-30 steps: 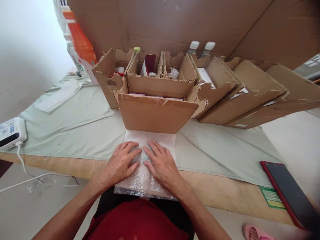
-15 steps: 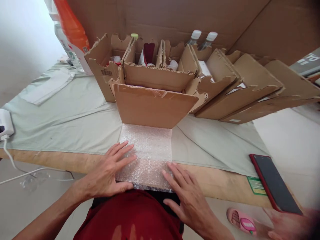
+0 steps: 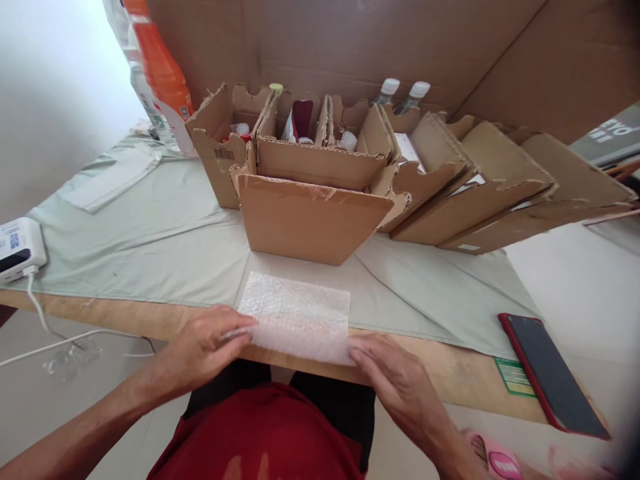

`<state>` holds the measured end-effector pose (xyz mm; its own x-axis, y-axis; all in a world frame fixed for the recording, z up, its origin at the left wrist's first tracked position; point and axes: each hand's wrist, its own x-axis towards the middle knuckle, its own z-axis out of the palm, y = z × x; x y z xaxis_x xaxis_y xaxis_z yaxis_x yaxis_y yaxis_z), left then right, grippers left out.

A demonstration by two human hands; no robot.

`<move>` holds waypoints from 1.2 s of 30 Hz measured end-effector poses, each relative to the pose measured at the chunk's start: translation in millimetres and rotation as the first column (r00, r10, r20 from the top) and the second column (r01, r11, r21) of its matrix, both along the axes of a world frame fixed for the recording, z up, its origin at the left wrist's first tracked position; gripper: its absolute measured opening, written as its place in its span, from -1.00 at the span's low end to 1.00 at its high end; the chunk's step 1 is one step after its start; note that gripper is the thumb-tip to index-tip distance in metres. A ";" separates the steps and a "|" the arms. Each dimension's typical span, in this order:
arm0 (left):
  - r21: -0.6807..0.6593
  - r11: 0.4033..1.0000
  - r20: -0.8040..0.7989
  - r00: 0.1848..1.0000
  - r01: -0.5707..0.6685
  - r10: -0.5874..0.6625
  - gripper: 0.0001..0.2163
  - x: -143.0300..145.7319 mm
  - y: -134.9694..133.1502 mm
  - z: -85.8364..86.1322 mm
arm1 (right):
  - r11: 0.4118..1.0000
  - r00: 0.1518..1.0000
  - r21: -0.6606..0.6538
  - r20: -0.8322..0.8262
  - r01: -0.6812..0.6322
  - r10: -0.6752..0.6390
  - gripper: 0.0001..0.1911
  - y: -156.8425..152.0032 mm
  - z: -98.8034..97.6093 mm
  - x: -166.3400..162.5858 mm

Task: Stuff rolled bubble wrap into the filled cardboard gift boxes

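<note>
A sheet of clear bubble wrap (image 3: 299, 300) lies at the front edge of the table, its near part folded up and over. My left hand (image 3: 213, 341) pinches the left end of that fold between thumb and fingers. At the fold's right end, my right hand (image 3: 393, 370) grips it the same way. Just beyond the sheet stands a cardboard holder (image 3: 310, 217) with a plain brown front.
Several open cardboard holders (image 3: 480, 200) fan out to the right at the back. An orange bottle (image 3: 163, 73) stands at the back left. A white device (image 3: 23, 250) with a cable lies left; a phone (image 3: 553, 373) rests at the right edge.
Both hands lay flat on the bubble wrap before; now they pinch its near edge, which is folded up and away from me. The sheet's far edge sits farther from the cardboard.
</note>
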<state>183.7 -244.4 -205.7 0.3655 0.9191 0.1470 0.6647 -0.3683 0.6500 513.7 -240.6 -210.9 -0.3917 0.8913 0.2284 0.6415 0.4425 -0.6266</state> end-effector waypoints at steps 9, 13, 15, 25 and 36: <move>0.197 0.967 -0.302 0.928 -0.164 0.219 -0.74 12.1 42.2 -40.9 | 0.952 0.943 0.248 0.232 0.178 -0.236 -0.70 44.7 -51.2 -6.9; 0.234 0.951 -0.370 0.885 -0.205 0.282 -0.67 8.8 40.3 -43.6 | 0.954 0.924 0.241 0.291 0.181 -0.249 -0.54 45.5 -56.4 -2.7; 0.187 0.960 -0.345 0.901 -0.209 0.263 -0.79 10.5 39.9 -43.0 | 0.962 0.945 0.233 0.255 0.145 -0.204 -0.67 46.1 -55.9 -4.8; -0.412 0.893 0.315 0.892 -0.180 0.325 -0.76 12.4 24.2 -5.4 | 0.961 0.970 -0.276 -0.222 0.035 -0.099 -0.86 36.5 6.2 -5.4; 0.809 0.512 0.311 0.949 -0.289 0.044 -0.81 15.9 140.2 105.7 | 0.585 0.967 0.794 -0.247 0.165 0.061 -0.73 138.1 135.4 -17.6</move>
